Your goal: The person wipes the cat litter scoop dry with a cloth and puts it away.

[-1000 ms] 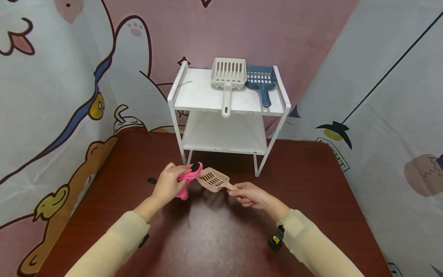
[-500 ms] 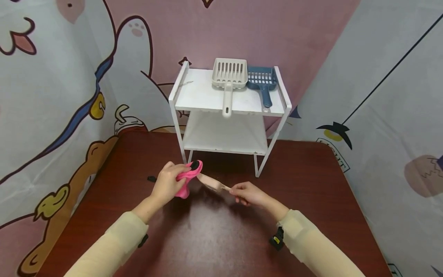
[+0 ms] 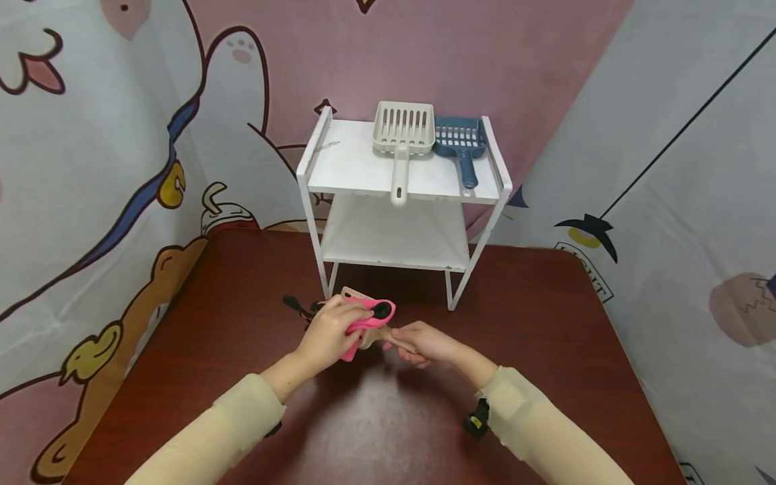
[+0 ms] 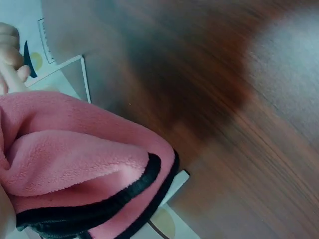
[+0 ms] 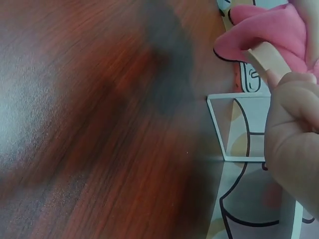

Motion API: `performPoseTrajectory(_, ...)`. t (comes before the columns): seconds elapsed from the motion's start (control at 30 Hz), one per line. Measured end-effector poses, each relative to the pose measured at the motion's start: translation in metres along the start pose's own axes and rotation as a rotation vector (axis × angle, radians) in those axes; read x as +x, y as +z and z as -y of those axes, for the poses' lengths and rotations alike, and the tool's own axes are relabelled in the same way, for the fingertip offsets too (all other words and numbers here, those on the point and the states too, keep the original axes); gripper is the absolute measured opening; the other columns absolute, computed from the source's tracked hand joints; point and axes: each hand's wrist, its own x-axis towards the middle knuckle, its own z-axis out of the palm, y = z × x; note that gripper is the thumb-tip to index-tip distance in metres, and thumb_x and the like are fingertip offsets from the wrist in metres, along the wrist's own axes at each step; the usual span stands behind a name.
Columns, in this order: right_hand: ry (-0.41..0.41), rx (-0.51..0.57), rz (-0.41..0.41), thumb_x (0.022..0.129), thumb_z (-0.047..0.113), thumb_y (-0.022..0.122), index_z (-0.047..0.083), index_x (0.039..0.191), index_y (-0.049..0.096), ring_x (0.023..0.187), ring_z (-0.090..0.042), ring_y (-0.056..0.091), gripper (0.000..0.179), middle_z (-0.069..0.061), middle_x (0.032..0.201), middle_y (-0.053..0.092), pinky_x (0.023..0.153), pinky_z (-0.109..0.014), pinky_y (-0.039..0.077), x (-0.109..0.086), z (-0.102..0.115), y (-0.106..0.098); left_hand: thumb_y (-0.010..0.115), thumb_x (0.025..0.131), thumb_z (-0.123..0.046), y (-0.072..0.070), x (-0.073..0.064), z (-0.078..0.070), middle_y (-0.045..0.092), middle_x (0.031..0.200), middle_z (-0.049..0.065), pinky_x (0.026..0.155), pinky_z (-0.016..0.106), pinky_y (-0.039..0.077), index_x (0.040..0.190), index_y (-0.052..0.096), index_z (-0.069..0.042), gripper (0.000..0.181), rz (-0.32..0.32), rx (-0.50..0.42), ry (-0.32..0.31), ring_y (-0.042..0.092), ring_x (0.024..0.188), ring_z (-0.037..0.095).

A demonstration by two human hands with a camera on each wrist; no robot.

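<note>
In the head view, my left hand [image 3: 330,330] grips a pink fleece cloth [image 3: 366,323] with black edging. The cloth lies folded around the neck of a beige slotted litter scoop [image 3: 397,338], hiding most of the scoop's head. My right hand [image 3: 424,343] pinches the end of the scoop's handle, fingers curled under it. Up close in the left wrist view, the cloth [image 4: 75,149] hangs in soft folds above the table. The right wrist view has the scoop's handle [image 5: 269,59] running from my fingers toward the cloth [image 5: 264,32].
A white two-tier rack [image 3: 394,232] stands just beyond my hands on the brown table [image 3: 388,431]. On its top shelf lie an off-white litter scoop [image 3: 399,175] and a blue one [image 3: 465,162]. Black strap ends [image 3: 293,303] show behind my left hand.
My left hand has slid the cloth rightward along the scoop, from the head's far tip to the neck near my right fingers. The scoop has also turned in my right hand.
</note>
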Motion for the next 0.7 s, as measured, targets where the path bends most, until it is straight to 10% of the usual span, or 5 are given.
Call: performPoseTrajectory(0.7, -0.035, 0.099, 0.078, 0.1, 0.024, 0.038, -0.003, 0.103, 0.06, 0.039, 0.0, 0.026, 0.035, 0.007, 0.057, 0.044, 0.038, -0.017, 0.02, -0.009, 0.007, -0.008, 0.082, 0.063, 0.001, -0.013, -0.003, 0.03, 0.072, 0.096, 0.01, 0.064, 0.025, 0.044, 0.09, 0.074, -0.006, 0.029, -0.151, 0.015, 0.001, 0.051, 0.073, 0.019)
